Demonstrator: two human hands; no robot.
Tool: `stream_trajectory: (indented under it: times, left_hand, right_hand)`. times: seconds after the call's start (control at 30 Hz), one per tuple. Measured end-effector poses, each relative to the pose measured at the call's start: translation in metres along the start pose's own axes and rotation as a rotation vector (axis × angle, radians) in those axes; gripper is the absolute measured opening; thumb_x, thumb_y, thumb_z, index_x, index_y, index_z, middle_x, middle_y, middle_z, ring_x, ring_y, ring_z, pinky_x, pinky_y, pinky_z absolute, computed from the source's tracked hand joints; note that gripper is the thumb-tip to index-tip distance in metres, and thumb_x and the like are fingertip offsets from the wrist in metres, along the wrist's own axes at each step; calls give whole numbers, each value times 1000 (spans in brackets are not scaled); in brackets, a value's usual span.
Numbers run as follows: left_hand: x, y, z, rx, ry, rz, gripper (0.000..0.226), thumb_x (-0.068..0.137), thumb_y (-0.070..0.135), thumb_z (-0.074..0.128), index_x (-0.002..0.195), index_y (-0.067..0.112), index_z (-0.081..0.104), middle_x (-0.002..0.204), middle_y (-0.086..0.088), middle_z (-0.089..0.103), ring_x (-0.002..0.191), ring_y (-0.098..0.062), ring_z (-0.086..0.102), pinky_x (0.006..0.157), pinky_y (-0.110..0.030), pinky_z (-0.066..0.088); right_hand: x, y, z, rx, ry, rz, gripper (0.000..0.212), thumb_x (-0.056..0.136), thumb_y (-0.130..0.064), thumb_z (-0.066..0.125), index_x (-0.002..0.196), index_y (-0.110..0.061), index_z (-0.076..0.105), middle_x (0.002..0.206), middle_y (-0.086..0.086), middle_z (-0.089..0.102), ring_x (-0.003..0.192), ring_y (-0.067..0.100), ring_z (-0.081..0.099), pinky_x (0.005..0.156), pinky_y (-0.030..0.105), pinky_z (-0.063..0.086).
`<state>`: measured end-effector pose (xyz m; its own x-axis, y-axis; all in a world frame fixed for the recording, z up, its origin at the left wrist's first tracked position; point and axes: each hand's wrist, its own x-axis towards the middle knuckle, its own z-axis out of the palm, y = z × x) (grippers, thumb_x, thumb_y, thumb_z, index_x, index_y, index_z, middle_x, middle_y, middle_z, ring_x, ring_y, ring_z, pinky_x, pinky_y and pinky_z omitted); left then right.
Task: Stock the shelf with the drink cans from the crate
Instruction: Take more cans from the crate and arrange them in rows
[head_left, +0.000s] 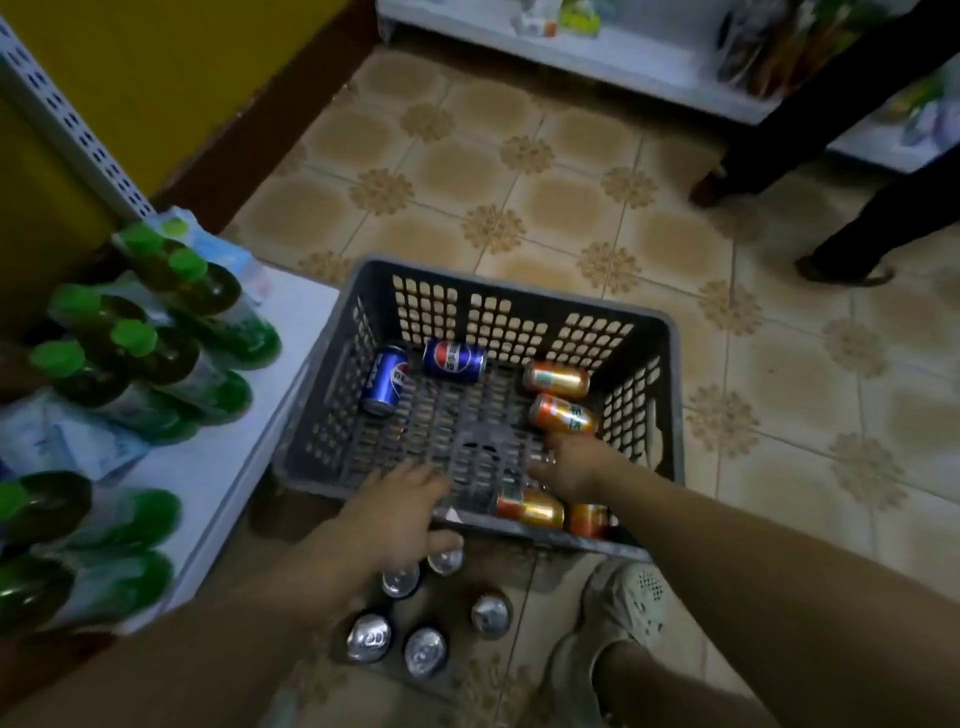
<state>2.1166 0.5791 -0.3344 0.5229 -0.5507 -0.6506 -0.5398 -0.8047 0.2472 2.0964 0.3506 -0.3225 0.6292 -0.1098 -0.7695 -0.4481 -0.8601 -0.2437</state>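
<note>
Cans lie on their sides in the grey plastic crate (519, 317) on the tiled floor (571, 197): two blue cans (387, 382) at its far left, four orange cans (562, 414) along its right. The left hand (400, 512), its grip spread, rests on the near rim. The right hand (571, 467) reaches inside; its grip cannot be told. Five upright cans (426, 649) stand on the floor beside the white shelf (228, 452).

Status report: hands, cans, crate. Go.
Left hand open on the crate's near rim. Right hand inside the grey crate, reaching among orange cans; grip unclear. Two blue cans remain. Five cans upright on floor.
</note>
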Motion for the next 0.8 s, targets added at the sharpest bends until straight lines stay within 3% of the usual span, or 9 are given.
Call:
stream_trajectory:
  times: [0.13,0.2,0.27,0.33,0.37,0.43,0.67,0.73,0.8]
  left_hand:
    - [33,-18,21,128,-16,12,91,78,81,26,151,28,15,160,1,11,147,-20,2,116,-49,1]
    - [41,-25,28,166,-11,34,98,71,86,16,150,27,20,159,4,15,147,-18,4,117,-49,2]
    - [44,-29,34,163,93,85,97,69,83,9,143,26,38,152,5,34,143,-16,23,115,-43,16]
    - [46,-29,41,133,226,144,86,70,79,21,115,22,67,124,3,65,121,-18,55,102,-38,35]
    - [47,-31,48,97,329,168,76,70,76,31,100,20,73,107,2,72,108,-19,64,95,-37,40]
    - [49,-34,56,96,431,168,68,69,73,41,91,19,76,97,2,74,99,-20,68,89,-36,46]
    - [51,-35,56,104,447,167,72,68,78,43,97,20,74,99,3,73,100,-20,66,86,-38,50]
    - [48,-31,47,66,362,129,77,68,80,42,111,22,69,112,3,69,110,-21,61,93,-37,44]
    - [45,-27,36,69,190,33,90,68,87,30,136,29,47,137,6,52,129,-17,44,105,-37,30]
  right_hand:
    - [58,20,33,-84,-89,8,55,98,-50,44,144,-20,41,144,9,48,126,28,47,104,36,41]
    - [80,25,47,-102,-129,3,54,99,-46,44,145,-18,39,145,12,46,128,29,46,103,34,39]
    - [96,26,58,-130,-180,-15,50,101,-40,45,144,-15,40,145,13,45,130,29,45,104,35,37]
    - [115,26,70,-168,-214,-25,50,100,-37,50,144,-15,40,144,14,46,129,30,45,106,36,37]
    - [125,27,76,-187,-236,-28,51,98,-36,53,143,-16,40,143,14,47,128,30,46,106,38,37]
    - [143,30,92,-229,-310,-18,55,95,-30,58,145,-19,37,144,13,44,130,33,42,110,44,33]
    - [161,42,103,-182,-287,34,86,78,-32,78,149,-25,29,143,11,45,129,31,45,108,45,37]
    - [145,36,89,-109,-200,9,91,75,-40,79,149,-27,27,139,9,48,122,30,50,102,41,43]
    - [121,25,71,-13,-107,-27,92,73,-46,77,149,-30,26,136,7,47,115,28,53,90,37,49]
